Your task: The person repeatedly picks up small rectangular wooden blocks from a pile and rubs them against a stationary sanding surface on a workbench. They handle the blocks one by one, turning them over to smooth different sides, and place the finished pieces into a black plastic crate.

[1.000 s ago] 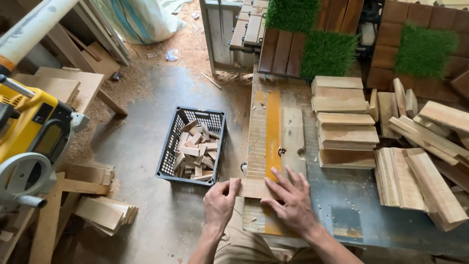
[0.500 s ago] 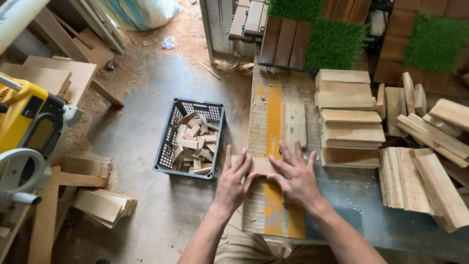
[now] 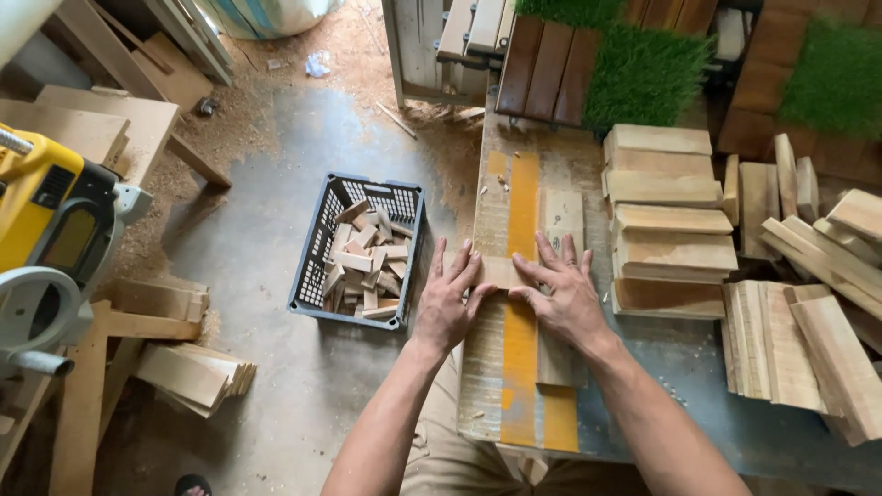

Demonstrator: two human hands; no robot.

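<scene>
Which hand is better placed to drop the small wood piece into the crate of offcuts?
Left. The left hand touches the small wood piece on the side nearest the crate; the right hand would have to cross over.

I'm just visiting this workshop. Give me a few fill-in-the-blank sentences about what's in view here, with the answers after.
1. Both hands, the left hand and right hand, press flat on a small ____ block.
2. The block lies across a ____ stripe painted along the bench.
3. The dark plastic crate on the floor holds wood ____.
4. The saw at the left edge has a ____ body.

Missing words: wooden; yellow; offcuts; yellow
</scene>
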